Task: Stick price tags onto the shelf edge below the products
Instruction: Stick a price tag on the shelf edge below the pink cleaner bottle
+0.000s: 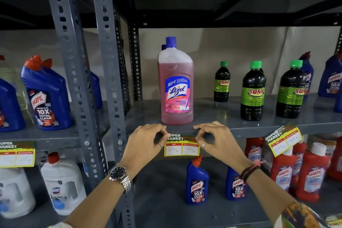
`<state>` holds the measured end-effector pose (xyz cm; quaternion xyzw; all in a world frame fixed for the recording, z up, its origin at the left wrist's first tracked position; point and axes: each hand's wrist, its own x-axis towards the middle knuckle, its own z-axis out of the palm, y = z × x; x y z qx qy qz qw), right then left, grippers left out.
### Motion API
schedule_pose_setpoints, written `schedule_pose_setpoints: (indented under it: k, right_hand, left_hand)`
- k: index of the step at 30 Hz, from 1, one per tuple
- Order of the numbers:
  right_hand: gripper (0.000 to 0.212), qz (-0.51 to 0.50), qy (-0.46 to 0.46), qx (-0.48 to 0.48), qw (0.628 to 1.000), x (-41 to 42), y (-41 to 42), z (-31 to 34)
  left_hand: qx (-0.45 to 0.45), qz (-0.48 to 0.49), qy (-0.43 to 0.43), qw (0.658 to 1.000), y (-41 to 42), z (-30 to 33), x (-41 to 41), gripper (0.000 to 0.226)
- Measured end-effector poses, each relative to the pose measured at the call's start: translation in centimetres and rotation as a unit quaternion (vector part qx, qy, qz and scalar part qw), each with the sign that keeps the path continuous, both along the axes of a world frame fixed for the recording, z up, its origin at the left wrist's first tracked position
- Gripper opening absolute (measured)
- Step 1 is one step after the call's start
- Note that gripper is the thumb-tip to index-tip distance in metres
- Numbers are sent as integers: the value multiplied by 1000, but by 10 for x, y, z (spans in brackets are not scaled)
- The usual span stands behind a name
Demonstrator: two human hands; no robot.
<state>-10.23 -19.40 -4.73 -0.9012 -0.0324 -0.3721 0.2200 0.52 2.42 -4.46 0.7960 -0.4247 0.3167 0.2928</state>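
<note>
Price tag (182, 146), printed "SUPER MARKET" with two handwritten price boxes, is held flat against the grey shelf edge (246, 131) directly below a pink Lizol bottle (176, 87). Its upper left corner is pinched by the left hand (146, 139) and its upper right corner by the right hand (218, 139), thumb and forefinger of each closed on the paper, the two hands apart by the tag's width.

For a clean result, the top strip would best be pressed along the metal lip from the middle outward, so that the tag is kept level and centred under the bottle. A slight downward tilt to the right is suggested by the lower border, though lens distortion may account for it.

Further right, a second tag (284, 138) is seen already fixed at a marked slant beneath three green-capped Sunny bottles (252, 91). A third tag (17, 153) hangs on the neighbouring rack, below blue Harpic bottles (47, 94). On the lower shelf, a blue Harpic bottle (197, 181) stands just under the tag; its red cap comes close to the paper's bottom edge but nothing blocks the lip itself. A perforated upright (109, 79) stands near the left hand.
</note>
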Motion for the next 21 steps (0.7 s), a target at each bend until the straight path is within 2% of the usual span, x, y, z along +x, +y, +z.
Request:
schedule_pose_setpoints:
  k: [4, 8, 11, 15, 21]
  right_hand:
    - [5, -5, -18, 20, 1000, 6, 0, 2]
    - [27, -21, -22, 54, 998, 9, 0, 3]
    - [35, -64, -20, 22, 997, 14, 5, 5]
    - [47, -135, -72, -40, 987, 23, 17, 6]
    - [35, -84, -43, 0, 996, 19, 8, 7]
  left_hand:
    - [-15, -4, 20, 1000, -2, 1, 2, 11]
    - [-38, 3, 35, 999, -6, -1, 3, 16]
    - [-60, 9, 52, 997, -10, -3, 3, 22]
    - [-78, 38, 32, 996, -18, -5, 1, 32]
    - [-87, 44, 50, 994, -21, -12, 4, 27]
